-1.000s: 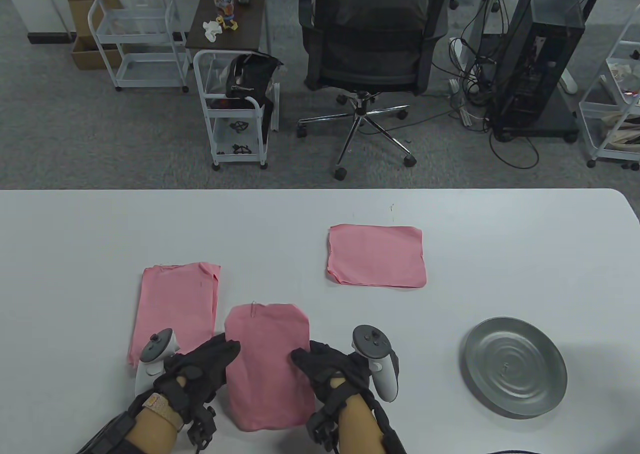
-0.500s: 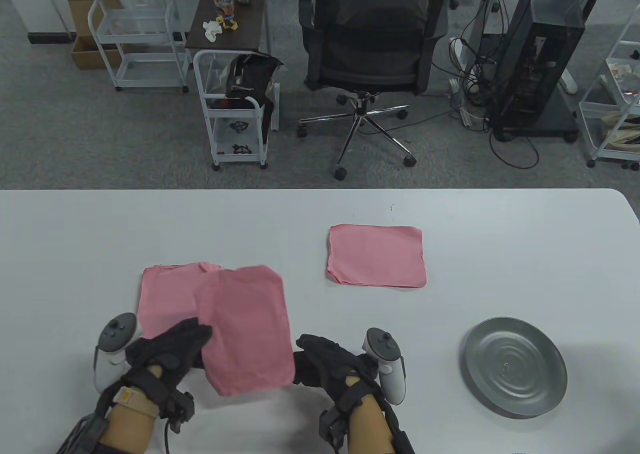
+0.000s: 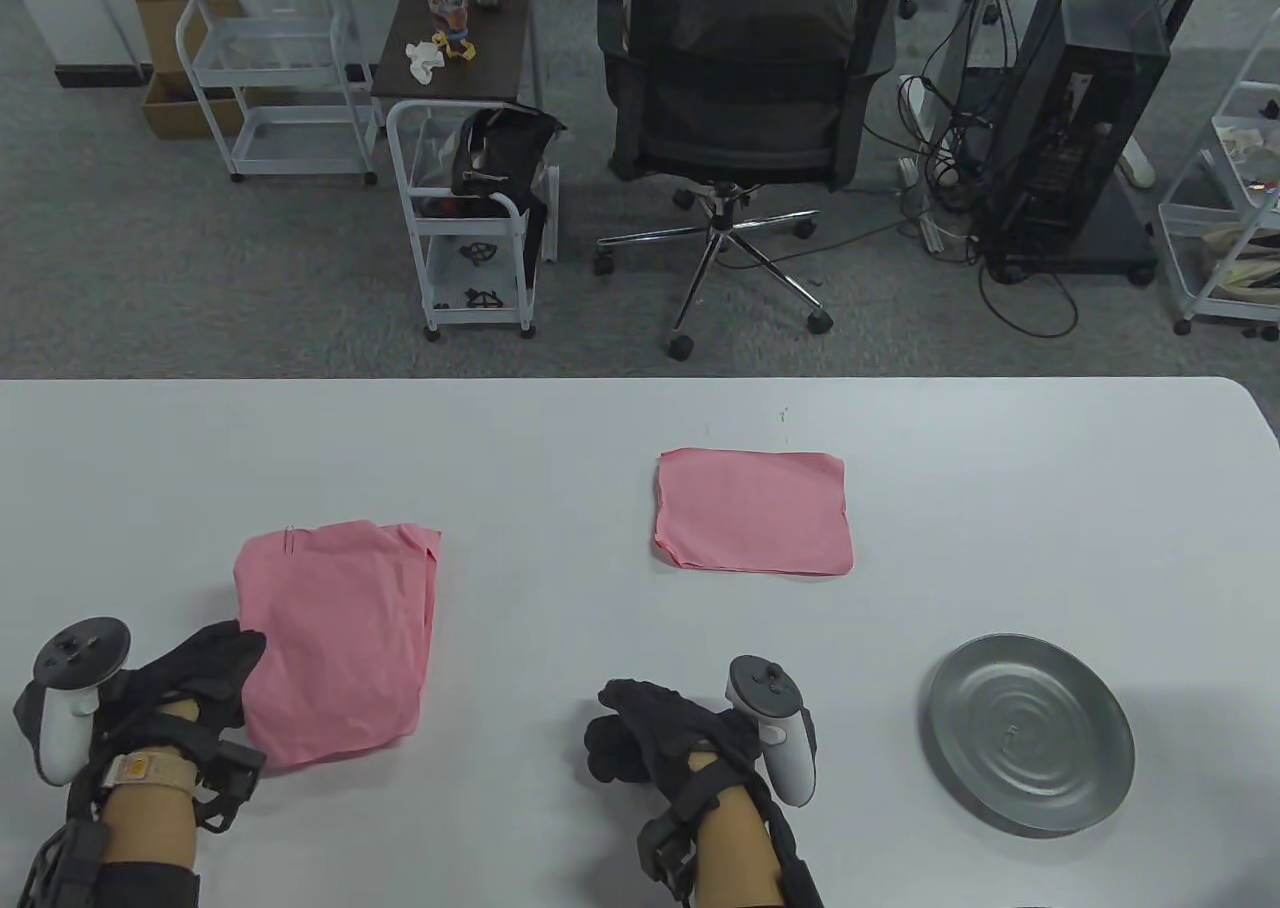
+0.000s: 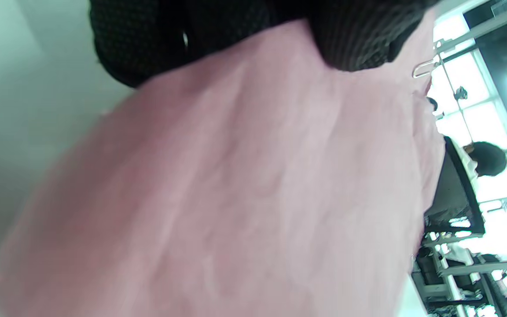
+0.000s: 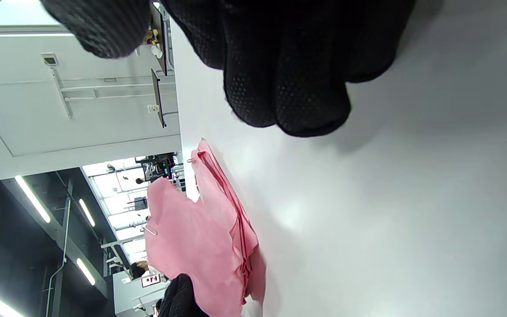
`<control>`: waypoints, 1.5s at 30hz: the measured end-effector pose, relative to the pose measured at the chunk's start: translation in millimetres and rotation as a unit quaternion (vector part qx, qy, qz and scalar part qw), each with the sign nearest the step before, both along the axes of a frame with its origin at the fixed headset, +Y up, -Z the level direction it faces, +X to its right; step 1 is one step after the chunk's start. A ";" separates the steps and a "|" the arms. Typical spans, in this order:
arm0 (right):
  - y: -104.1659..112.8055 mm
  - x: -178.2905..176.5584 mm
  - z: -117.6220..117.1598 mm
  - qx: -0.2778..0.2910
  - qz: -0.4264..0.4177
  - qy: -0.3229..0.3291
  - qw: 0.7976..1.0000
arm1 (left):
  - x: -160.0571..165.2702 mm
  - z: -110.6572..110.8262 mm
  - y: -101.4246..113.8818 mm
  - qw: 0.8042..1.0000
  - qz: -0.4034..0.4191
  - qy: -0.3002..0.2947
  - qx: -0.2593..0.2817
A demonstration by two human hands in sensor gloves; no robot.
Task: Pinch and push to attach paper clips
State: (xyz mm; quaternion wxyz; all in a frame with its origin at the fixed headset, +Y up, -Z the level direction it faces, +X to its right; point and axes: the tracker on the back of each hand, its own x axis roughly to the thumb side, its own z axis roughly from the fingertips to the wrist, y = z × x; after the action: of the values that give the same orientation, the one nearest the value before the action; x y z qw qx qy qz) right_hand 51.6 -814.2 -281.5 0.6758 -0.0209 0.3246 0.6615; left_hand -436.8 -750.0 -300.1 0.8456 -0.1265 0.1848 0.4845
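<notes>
My left hand (image 3: 205, 673) grips the near left edge of a clipped set of pink sheets (image 3: 335, 648), which lies over the pink pile (image 3: 425, 558) at the table's left. A paper clip (image 3: 290, 540) sits on the set's far edge. In the left wrist view my fingers (image 4: 359, 35) hold the pink paper (image 4: 253, 189), with the clip (image 4: 425, 68) at its far end. My right hand (image 3: 640, 733) rests on the table with curled fingers and holds nothing. The right wrist view shows its fingers (image 5: 288, 75) above bare table and the pink pile (image 5: 209, 251) beyond.
A second stack of pink sheets (image 3: 755, 511) lies at the table's middle, farther back. A round metal plate (image 3: 1032, 734) stands at the right near the front edge. The white table (image 3: 1000, 508) ends at the far edge, with an office chair (image 3: 740, 78) beyond.
My left hand carried the clipped pink set from the table's middle front leftward onto the left pile. My right hand let go of it and curled up where it was.
</notes>
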 end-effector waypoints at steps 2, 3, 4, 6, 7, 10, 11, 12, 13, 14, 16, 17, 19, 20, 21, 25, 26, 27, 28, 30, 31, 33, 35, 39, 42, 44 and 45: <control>-0.6 -0.6 -0.1 -0.001 0.011 -0.003 1.000 | 8.0 -5.7 7.5 0.999 -0.042 -0.004 0.004; -0.9 -1.1 -0.3 -0.003 0.019 -0.004 1.000 | 11.0 -8.4 11.0 0.998 -0.059 -0.006 0.006; -1.4 -2.0 -0.5 -0.004 0.031 -0.004 1.000 | 13.5 -12.6 14.2 0.996 -0.084 -0.008 0.005; -2.3 -2.7 -1.4 -0.008 0.044 -0.005 0.999 | 16.0 -19.5 18.6 0.992 -0.122 -0.005 -0.003; -2.9 -3.1 -2.4 -0.012 0.053 -0.005 0.999 | 17.2 -25.0 19.7 0.989 -0.144 -0.003 -0.008; -4.1 -6.4 -4.5 -0.015 0.080 0.000 0.997 | 21.7 -35.9 16.8 0.982 -0.189 -0.004 -0.020; -4.2 -8.4 -5.3 -0.015 0.082 0.010 0.996 | 24.6 -40.3 14.4 0.977 -0.214 -0.010 -0.026; -4.3 -10.0 -5.8 -0.014 0.085 0.016 0.996 | 26.6 -42.9 12.9 0.971 -0.239 -0.010 -0.028; -4.5 -11.2 -6.1 -0.014 0.090 0.019 0.996 | 29.3 -45.7 10.9 0.962 -0.273 -0.010 -0.030; -4.5 -11.7 -6.5 -0.014 0.091 0.019 0.996 | 31.5 -48.1 8.6 0.952 -0.303 -0.009 -0.035; -4.6 -12.0 -7.3 -0.016 0.092 0.021 0.995 | 36.0 -53.0 3.3 0.933 -0.358 -0.023 -0.043; -4.7 -11.9 -7.6 -0.016 0.093 0.021 0.995 | 37.6 -54.6 1.5 0.927 -0.373 -0.028 -0.042; -4.4 -12.2 -7.8 -0.017 0.096 0.022 0.995 | 40.6 -57.8 -1.3 0.918 -0.395 -0.031 -0.035; -4.0 -12.3 -7.6 -0.017 0.097 0.022 0.995 | 41.1 -58.6 -1.5 0.915 -0.402 -0.030 -0.034; -3.8 -12.4 -7.7 -0.017 0.098 0.023 0.995 | 41.8 -60.1 -1.3 0.908 -0.416 -0.030 -0.037; -3.1 -12.7 -7.7 -0.018 0.099 0.024 0.995 | 46.1 -61.0 -2.1 0.888 -0.454 -0.026 -0.063; -2.8 -12.8 -7.7 -0.018 0.099 0.024 0.995 | 47.4 -60.5 -1.8 0.879 -0.471 -0.026 -0.071; -2.8 -12.9 -7.7 -0.018 0.100 0.024 0.995 | 47.5 -59.6 -0.9 0.868 -0.490 -0.026 -0.076; -2.8 -12.9 -7.8 -0.018 0.101 0.024 0.994 | 46.4 -58.3 0.6 0.861 -0.501 -0.027 -0.082; -2.8 -13.0 -7.8 -0.017 0.100 0.024 0.995 | 38.9 -48.1 7.0 0.882 -0.470 -0.003 -0.027; -2.9 -13.0 -7.8 -0.017 0.100 0.023 0.995 | 36.1 -45.2 10.1 0.899 -0.437 0.003 0.011; -3.2 -13.1 -8.2 -0.018 0.100 0.024 0.995 | 34.3 -36.5 22.9 0.935 -0.343 0.007 0.093; -2.9 -13.3 -8.5 -0.019 0.100 0.024 0.995 | 46.7 -28.5 50.0 0.951 -0.219 -0.023 0.218; -1.9 -13.3 -7.6 -0.016 0.086 0.028 0.996 | 105.5 -19.8 107.0 0.919 -0.207 -0.123 0.312; 0.5 -15.0 -1.3 -0.022 0.028 0.036 0.999 | 170.5 -17.4 141.1 0.878 -0.276 -0.204 0.335; 9.9 -14.4 5.7 -0.030 0.002 0.058 0.998 | 215.2 -24.4 149.7 0.851 -0.314 -0.252 0.336; 18.4 -11.9 9.5 -0.017 0.014 0.070 0.997 | 240.2 -30.6 149.2 0.838 -0.338 -0.273 0.329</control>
State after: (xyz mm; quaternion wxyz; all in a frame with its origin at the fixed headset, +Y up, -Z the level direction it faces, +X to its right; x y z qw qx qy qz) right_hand 39.7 -795.8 -272.0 0.6414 0.0095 0.3820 0.6652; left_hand -196.6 -600.8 -330.7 0.9648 0.1025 -0.1928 0.1464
